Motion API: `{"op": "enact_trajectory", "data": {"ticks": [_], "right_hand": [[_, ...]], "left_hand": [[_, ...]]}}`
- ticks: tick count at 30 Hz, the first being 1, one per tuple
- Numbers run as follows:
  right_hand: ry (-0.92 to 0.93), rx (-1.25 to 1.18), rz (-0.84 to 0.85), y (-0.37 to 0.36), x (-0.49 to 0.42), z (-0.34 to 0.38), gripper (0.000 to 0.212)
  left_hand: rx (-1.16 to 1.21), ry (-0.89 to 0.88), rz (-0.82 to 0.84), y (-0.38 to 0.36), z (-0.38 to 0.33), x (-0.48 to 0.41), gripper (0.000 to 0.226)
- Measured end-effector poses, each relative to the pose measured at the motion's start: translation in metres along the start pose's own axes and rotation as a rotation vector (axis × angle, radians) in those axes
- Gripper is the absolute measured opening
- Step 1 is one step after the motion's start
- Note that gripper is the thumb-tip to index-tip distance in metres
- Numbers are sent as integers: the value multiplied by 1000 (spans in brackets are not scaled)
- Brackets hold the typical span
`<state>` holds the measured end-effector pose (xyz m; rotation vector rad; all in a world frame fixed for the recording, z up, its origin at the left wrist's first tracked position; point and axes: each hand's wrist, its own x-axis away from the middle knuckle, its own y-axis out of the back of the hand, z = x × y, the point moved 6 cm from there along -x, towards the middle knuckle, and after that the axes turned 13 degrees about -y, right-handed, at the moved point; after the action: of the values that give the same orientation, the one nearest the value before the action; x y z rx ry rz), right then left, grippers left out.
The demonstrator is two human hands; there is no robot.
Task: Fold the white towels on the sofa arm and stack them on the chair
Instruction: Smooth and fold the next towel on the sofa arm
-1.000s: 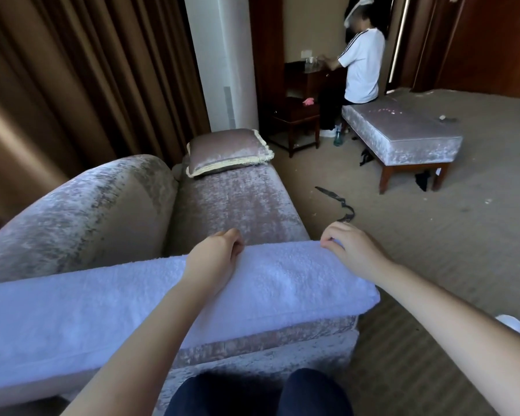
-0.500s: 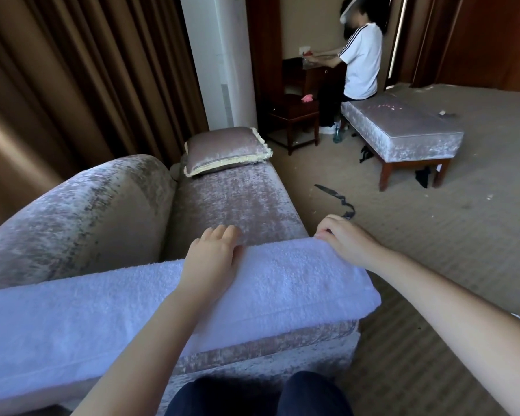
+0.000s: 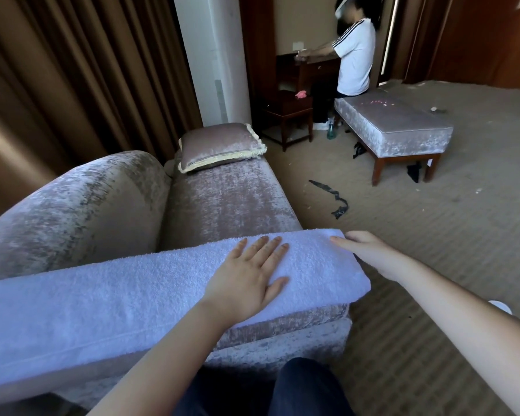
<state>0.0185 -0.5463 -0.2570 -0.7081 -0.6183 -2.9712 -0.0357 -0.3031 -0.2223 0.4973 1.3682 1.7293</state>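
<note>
Where the sofa arm (image 3: 282,327) crosses the lower half of the frame, a white towel (image 3: 117,298) lies draped lengthwise along its top, running from the left edge to the arm's right end, where it overhangs a little. The left hand (image 3: 246,283) rests palm down on the towel near that end, fingers straight and spread, gripping nothing. The right hand (image 3: 370,250) reaches to the towel's far right corner with a fingertip lying on the terry. I cannot tell whether its thumb pinches the edge from below.

Beyond the towel, toward the middle of the frame, is the mauve velvet sofa seat (image 3: 228,202), with the rounded sofa back (image 3: 72,211) to its left. A fringed cushion (image 3: 219,145) lies at the seat's far end. Brown curtains (image 3: 87,70) fill the upper left.

At the bottom centre, the wearer's dark trousers (image 3: 297,385) show below the sofa arm. To the right spreads a beige carpet (image 3: 433,250), with a black strap (image 3: 333,196) lying on it right of the seat. In the upper right stands an upholstered ottoman (image 3: 397,127) on wooden legs, and another person in a white shirt (image 3: 354,55) sits on its far end.
</note>
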Motion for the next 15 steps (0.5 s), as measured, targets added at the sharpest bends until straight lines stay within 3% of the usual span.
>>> {"op": "enact_trajectory", "data": {"ticks": [5,11,15], "right_hand": [[-69,-101,33,-1,26,-14,36],[132,104,-219,33,46,10,27],[107,111,-299,63,56,15,22]], "left_hand": [[-16,13,-35,3,0,0,66],[-16,96,-209,24,7,9,58],[-12,134,-90,8,8,22,67]]}}
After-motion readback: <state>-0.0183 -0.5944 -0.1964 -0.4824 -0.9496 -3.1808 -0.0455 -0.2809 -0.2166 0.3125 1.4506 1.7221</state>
